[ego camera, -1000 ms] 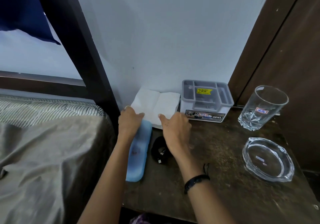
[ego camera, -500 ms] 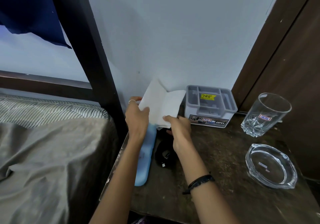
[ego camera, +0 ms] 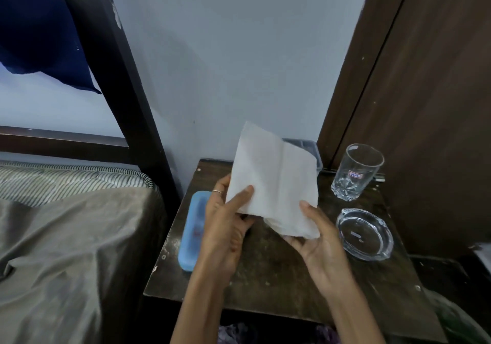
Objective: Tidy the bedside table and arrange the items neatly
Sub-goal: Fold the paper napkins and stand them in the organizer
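My left hand (ego camera: 223, 226) pinches the tissue (ego camera: 273, 181) at its lower left edge, thumb on the front, fingers (ego camera: 221, 184) behind, a ring on one of them. My right hand (ego camera: 318, 245) grips the tissue's lower right corner, thumb on the front edge, palm turned up beneath. The tissue is white, creased down the middle, and held up off the table (ego camera: 279, 269), above its middle. Blue case (ego camera: 192, 232) lies flat along the table's left edge, partly hidden by my left hand. Behind the tissue a grey organiser (ego camera: 309, 148) shows only at its top right corner, against the wall. Glass (ego camera: 356, 172) stands upright at the back right of the table. A clear ashtray (ego camera: 365, 233) sits in front of the glass, just beside my right hand, not touching it. Bed (ego camera: 66, 237) with grey sheet at the left, dark bedpost (ego camera: 127, 91) between bed and table. Blue cloth (ego camera: 39, 30) hangs at top left.
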### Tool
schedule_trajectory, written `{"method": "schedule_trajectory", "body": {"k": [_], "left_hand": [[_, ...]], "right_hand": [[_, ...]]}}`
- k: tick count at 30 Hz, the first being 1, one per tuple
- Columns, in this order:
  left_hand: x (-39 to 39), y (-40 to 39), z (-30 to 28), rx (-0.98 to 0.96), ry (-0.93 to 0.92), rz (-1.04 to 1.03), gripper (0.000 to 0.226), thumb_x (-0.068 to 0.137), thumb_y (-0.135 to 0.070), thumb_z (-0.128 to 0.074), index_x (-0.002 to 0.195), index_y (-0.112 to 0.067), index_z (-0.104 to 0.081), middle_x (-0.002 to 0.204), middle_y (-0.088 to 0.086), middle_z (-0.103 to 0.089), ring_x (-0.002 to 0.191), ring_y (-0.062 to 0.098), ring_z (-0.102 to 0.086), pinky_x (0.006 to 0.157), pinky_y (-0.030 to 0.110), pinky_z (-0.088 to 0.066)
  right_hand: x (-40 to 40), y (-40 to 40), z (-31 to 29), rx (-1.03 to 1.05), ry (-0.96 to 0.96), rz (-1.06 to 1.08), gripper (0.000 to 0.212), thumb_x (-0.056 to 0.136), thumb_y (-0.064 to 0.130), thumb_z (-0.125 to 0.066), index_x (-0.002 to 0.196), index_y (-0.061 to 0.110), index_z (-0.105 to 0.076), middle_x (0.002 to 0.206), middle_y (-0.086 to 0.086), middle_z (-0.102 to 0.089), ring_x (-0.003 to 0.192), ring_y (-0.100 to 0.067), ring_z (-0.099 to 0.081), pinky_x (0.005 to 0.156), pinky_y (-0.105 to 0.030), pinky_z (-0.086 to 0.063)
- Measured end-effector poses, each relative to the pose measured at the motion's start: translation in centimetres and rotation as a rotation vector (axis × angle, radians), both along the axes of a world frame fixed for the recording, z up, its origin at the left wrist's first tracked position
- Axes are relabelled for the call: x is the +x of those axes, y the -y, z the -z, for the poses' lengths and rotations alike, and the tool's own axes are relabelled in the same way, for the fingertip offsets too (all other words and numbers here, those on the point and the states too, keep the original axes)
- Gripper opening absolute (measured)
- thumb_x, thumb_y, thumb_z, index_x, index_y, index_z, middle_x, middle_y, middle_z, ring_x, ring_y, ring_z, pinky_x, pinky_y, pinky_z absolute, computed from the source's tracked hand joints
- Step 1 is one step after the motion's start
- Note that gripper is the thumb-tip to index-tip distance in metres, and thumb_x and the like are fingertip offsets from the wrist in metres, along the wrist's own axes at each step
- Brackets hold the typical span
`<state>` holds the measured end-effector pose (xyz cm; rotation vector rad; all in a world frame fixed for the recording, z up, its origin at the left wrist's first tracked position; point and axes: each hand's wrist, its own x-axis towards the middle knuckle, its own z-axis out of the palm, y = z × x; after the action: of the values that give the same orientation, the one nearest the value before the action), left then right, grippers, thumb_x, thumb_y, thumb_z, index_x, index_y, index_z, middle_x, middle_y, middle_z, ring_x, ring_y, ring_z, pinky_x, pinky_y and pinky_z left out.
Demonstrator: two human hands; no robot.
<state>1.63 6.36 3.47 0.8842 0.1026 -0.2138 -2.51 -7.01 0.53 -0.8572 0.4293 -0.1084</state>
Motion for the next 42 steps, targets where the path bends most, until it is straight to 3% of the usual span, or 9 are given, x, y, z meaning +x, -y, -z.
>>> {"method": "schedule_trajectory", "body": {"k": [5,11,15,20,25,28,30,35,42], "left_hand": [[-1.3,3.0,2.1,0.017,-0.110,0.046,0.027,0.083,-0.001,-0.059,0.106,-0.014,-0.054,0.107,0.009,-0.064,0.091,0.020,-0.064,0.063,0.030,-0.058],[-2.3,3.5,6.1,0.848,-0.004,0.014,0.030,0.084,-0.008,-0.062,0.109,-0.018,-0.048,0.102,-0.001,-0.058,0.088,0.015,-0.056,0.073,0.031,-0.046],[-2.9,3.2,7.2,1.117,0.075,0.013,0.039,0.085,-0.013,-0.060,0.120,-0.017,-0.042,0.100,-0.003,-0.055,0.086,0.015,-0.052,0.073,0.030,-0.041],[-3.6,3.0,7.2,1.315,0.165,-0.082,0.038,0.090,-0.023,-0.055,0.126,-0.016,-0.046,0.116,0.002,-0.056,0.096,0.019,-0.055,0.073,0.027,-0.035],[-3.9,3.3,7.1,1.463,0.236,-0.157,0.033,0.090,-0.025,-0.055,0.121,-0.016,-0.049,0.118,0.002,-0.050,0.099,0.023,-0.055,0.069,0.032,-0.040],[-3.7,3.7,7.4,1.515,0.297,-0.203,0.029,0.087,-0.019,-0.058,0.115,-0.012,-0.054,0.111,0.005,-0.053,0.102,0.023,-0.046,0.072,0.038,-0.043],[-3.7,4.0,7.6,1.481,0.331,-0.201,0.030,0.087,-0.019,-0.059,0.115,-0.009,-0.056,0.112,0.008,-0.056,0.105,0.024,-0.044,0.084,0.041,-0.044],[-4.2,4.8,7.3,1.354,0.418,-0.106,0.055,0.086,-0.050,-0.036,0.118,-0.012,-0.059,0.119,0.000,-0.060,0.114,0.011,-0.042,0.097,0.031,-0.039],[-4.9,5.6,6.8,0.959,0.219,-0.014,0.036,0.088,-0.043,-0.032,0.085,-0.037,-0.067,0.088,-0.016,-0.069,0.087,-0.003,-0.060,0.073,0.011,-0.044]], "right_hand": [[-2.0,2.7,1.2,0.134,0.015,0.023,0.053,0.065,0.017,-0.076,0.115,0.016,-0.060,0.109,-0.006,-0.071,0.100,-0.026,-0.067,0.074,-0.041,-0.059],[-2.0,4.8,3.7,-0.667,-0.184,0.012,0.045,0.081,0.005,-0.068,0.119,0.019,-0.049,0.107,0.002,-0.065,0.089,-0.006,-0.062,0.063,-0.013,-0.051],[-1.6,4.8,4.5,-1.056,-0.245,-0.062,0.048,0.083,0.013,-0.065,0.129,0.012,-0.050,0.116,-0.003,-0.066,0.096,-0.014,-0.063,0.082,-0.026,-0.051],[-1.5,3.9,4.1,-1.407,-0.252,0.003,0.044,0.088,0.023,-0.061,0.129,0.009,-0.051,0.120,-0.007,-0.059,0.107,-0.023,-0.058,0.084,-0.026,-0.043],[-1.4,3.0,3.6,-1.572,-0.292,0.018,0.057,0.093,0.030,-0.052,0.143,0.010,-0.032,0.153,-0.003,-0.028,0.137,-0.018,-0.033,0.107,-0.030,-0.033],[-1.2,2.3,3.4,-1.547,-0.182,0.041,0.053,0.093,0.034,-0.052,0.140,0.012,-0.040,0.147,0.001,-0.037,0.133,-0.014,-0.038,0.106,-0.027,-0.033],[-1.0,1.7,3.4,-1.349,-0.133,-0.004,0.051,0.090,0.039,-0.056,0.134,0.015,-0.048,0.136,0.003,-0.048,0.123,-0.010,-0.047,0.102,-0.023,-0.037],[-0.6,0.5,3.2,-0.890,-0.166,-0.113,0.051,0.083,0.050,-0.060,0.126,0.022,-0.056,0.119,0.010,-0.060,0.105,-0.002,-0.057,0.077,-0.008,-0.042],[0.1,1.0,3.5,-0.868,-0.249,-0.056,0.025,0.083,0.034,-0.062,0.104,0.022,-0.063,0.089,0.009,-0.070,0.084,-0.003,-0.063,0.068,-0.019,-0.047]]}}
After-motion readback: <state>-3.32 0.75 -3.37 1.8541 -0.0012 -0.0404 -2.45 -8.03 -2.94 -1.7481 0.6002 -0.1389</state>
